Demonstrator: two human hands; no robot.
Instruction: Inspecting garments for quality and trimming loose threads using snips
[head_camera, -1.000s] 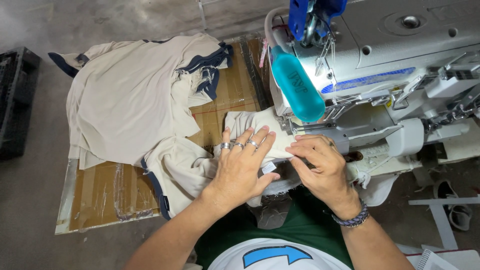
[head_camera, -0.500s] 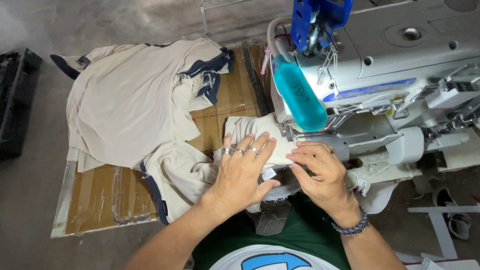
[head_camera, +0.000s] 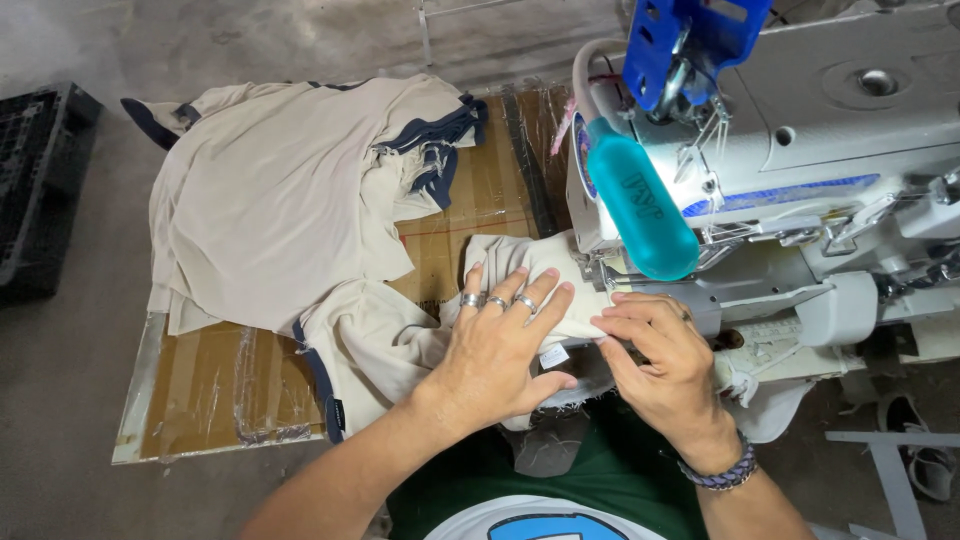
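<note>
My left hand (head_camera: 500, 345), with rings on three fingers, lies flat with fingers spread on a cream fabric piece (head_camera: 520, 265) that leads under the sewing machine (head_camera: 800, 180). My right hand (head_camera: 655, 350) presses the same fabric's edge next to the machine's bed, fingers curled over it beside a small white label (head_camera: 553, 356). A teal bottle (head_camera: 640, 205) hangs on the machine's front, just above my right hand.
A pile of cream garments with navy trim (head_camera: 290, 200) lies on a cardboard-covered board (head_camera: 210, 390) to the left. A black plastic crate (head_camera: 35, 190) stands at the far left on the concrete floor. A blue thread guide (head_camera: 690, 40) tops the machine.
Both hands have shifted slightly along the fabric toward the machine; the view has tilted a little.
</note>
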